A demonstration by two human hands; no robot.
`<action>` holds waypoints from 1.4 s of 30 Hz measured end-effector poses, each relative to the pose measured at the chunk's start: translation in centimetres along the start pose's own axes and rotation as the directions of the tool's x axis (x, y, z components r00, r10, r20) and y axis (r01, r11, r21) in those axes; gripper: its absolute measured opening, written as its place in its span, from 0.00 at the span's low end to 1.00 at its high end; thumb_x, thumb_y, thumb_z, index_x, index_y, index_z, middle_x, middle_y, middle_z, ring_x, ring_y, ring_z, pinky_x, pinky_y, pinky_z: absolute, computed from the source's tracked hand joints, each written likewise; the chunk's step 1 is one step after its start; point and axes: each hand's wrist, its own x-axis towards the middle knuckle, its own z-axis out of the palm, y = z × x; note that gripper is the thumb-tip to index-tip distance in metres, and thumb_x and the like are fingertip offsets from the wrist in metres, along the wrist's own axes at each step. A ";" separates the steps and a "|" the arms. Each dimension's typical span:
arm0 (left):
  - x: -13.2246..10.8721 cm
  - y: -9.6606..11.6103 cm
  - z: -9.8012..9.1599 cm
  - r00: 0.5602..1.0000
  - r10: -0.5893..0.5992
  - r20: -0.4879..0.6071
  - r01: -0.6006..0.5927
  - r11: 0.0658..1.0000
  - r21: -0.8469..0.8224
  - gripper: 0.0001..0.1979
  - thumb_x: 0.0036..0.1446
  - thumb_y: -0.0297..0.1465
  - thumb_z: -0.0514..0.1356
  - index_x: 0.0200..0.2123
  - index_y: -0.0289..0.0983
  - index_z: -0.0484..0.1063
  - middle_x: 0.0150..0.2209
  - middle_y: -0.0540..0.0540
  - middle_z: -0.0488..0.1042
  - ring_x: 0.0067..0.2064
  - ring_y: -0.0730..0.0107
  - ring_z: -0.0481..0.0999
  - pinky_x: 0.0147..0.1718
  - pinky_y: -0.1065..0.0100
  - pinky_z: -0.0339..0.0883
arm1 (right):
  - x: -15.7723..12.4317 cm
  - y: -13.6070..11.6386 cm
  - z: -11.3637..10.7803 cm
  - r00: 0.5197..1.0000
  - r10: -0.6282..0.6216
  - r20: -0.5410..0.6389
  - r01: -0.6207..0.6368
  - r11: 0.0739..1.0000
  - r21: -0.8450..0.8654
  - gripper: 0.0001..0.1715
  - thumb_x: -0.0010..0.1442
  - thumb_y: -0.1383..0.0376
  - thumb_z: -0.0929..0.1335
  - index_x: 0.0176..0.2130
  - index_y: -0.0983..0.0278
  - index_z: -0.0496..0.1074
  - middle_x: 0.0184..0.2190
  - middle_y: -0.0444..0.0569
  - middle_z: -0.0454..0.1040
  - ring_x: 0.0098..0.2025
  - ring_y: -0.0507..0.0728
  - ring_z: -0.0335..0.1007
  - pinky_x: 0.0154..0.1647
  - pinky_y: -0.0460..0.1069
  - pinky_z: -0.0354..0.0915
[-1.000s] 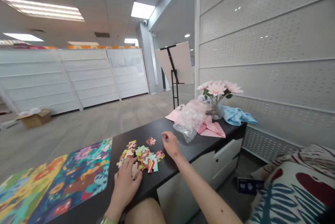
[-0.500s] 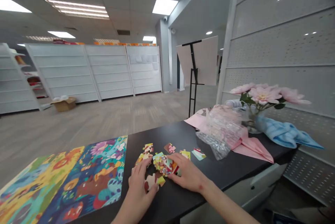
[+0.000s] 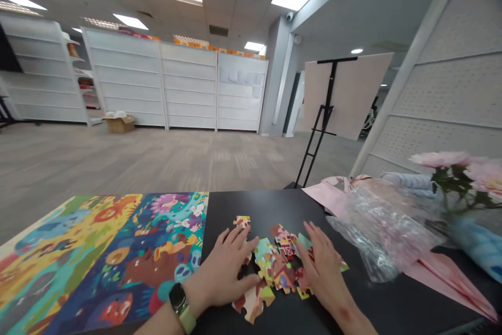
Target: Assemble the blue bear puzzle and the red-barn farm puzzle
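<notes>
A loose heap of small multicoloured jigsaw pieces [image 3: 280, 267] lies on the black tabletop [image 3: 266, 209]. My left hand [image 3: 223, 272] rests flat at the heap's left side, fingers spread, with a smartwatch [image 3: 181, 308] on its wrist. A single piece [image 3: 243, 221] sits just beyond those fingertips, and a large pale piece [image 3: 251, 303] lies below them. My right hand [image 3: 321, 267] is spread on the heap's right side, its fingers touching the pieces. Neither hand visibly grips a piece. Left of the heap lies a colourful floral puzzle picture [image 3: 105, 256].
Right of my right hand lie a crumpled clear plastic bag [image 3: 380, 230] and pink paper [image 3: 447, 277]. Pink flowers [image 3: 463, 173] and a blue cloth [image 3: 476, 243] stand at the right edge. Beyond the table are carpet, white shelving [image 3: 188, 84] and an easel [image 3: 347, 94].
The view has swung left and up. My hands now flank the heap, and the loose pieces lie closer to it. My right hand has moved to the heap's right side.
</notes>
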 end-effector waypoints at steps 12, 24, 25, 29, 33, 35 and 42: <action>-0.3 -2.4 -0.8 0.990 -0.006 -0.143 -0.045 0.934 -0.355 0.43 0.47 0.28 0.66 0.67 0.45 0.55 0.67 0.43 0.59 0.67 0.54 0.58 0.65 0.56 0.52 | -0.4 -0.7 0.2 0.994 -0.075 0.082 0.086 0.987 -0.134 0.23 0.60 0.61 0.64 0.53 0.65 0.72 0.53 0.59 0.73 0.56 0.66 0.68 0.57 0.61 0.63; 0.2 -5.1 -0.8 0.973 -0.104 -0.207 -0.054 0.769 -0.637 0.34 0.57 0.34 0.63 0.65 0.41 0.58 0.63 0.41 0.66 0.64 0.55 0.63 0.63 0.56 0.57 | 0.3 -8.2 0.0 0.953 -0.151 0.261 0.169 0.984 -0.048 0.25 0.59 0.53 0.68 0.54 0.58 0.73 0.53 0.53 0.75 0.57 0.66 0.64 0.59 0.59 0.56; 0.2 -5.3 -0.7 0.973 -0.101 -0.210 -0.061 0.757 -0.650 0.34 0.56 0.33 0.63 0.65 0.41 0.58 0.63 0.41 0.66 0.65 0.55 0.63 0.64 0.57 0.56 | 0.7 -9.0 0.5 0.954 -0.123 0.274 0.142 0.989 -0.049 0.23 0.56 0.55 0.69 0.51 0.59 0.75 0.50 0.53 0.76 0.55 0.66 0.66 0.58 0.59 0.56; 0.2 -6.0 -0.6 0.971 -0.085 -0.223 -0.097 0.712 -0.695 0.33 0.54 0.32 0.64 0.63 0.41 0.60 0.63 0.42 0.66 0.65 0.56 0.63 0.65 0.57 0.54 | 1.9 -11.0 1.9 0.952 -0.144 0.271 0.139 0.990 0.037 0.17 0.51 0.63 0.69 0.42 0.60 0.77 0.44 0.51 0.79 0.50 0.64 0.70 0.56 0.55 0.58; 0.3 -6.3 -1.0 0.975 -0.072 -0.208 -0.120 0.620 -0.775 0.27 0.56 0.33 0.61 0.60 0.41 0.63 0.61 0.43 0.68 0.64 0.57 0.65 0.63 0.56 0.56 | 3.0 -11.1 1.0 0.965 -0.124 0.232 0.071 0.972 0.226 0.20 0.55 0.62 0.67 0.47 0.62 0.76 0.44 0.51 0.79 0.48 0.62 0.73 0.53 0.54 0.63; 0.4 -6.1 -1.1 0.979 -0.062 -0.195 -0.126 0.568 -0.813 0.27 0.56 0.32 0.61 0.59 0.42 0.63 0.60 0.44 0.69 0.62 0.58 0.66 0.62 0.56 0.58 | 3.3 -10.6 0.5 0.955 -0.141 0.260 0.042 0.935 0.352 0.20 0.55 0.62 0.67 0.47 0.62 0.76 0.43 0.50 0.79 0.46 0.61 0.74 0.51 0.54 0.66; 0.2 -5.3 -1.7 0.974 -0.068 -0.214 -0.126 0.625 -0.770 0.26 0.52 0.29 0.62 0.56 0.39 0.67 0.56 0.44 0.72 0.58 0.58 0.71 0.58 0.58 0.63 | 2.9 -7.8 1.5 0.957 -0.144 0.252 -0.015 0.841 0.541 0.23 0.54 0.64 0.67 0.49 0.63 0.77 0.53 0.55 0.77 0.55 0.64 0.72 0.59 0.59 0.65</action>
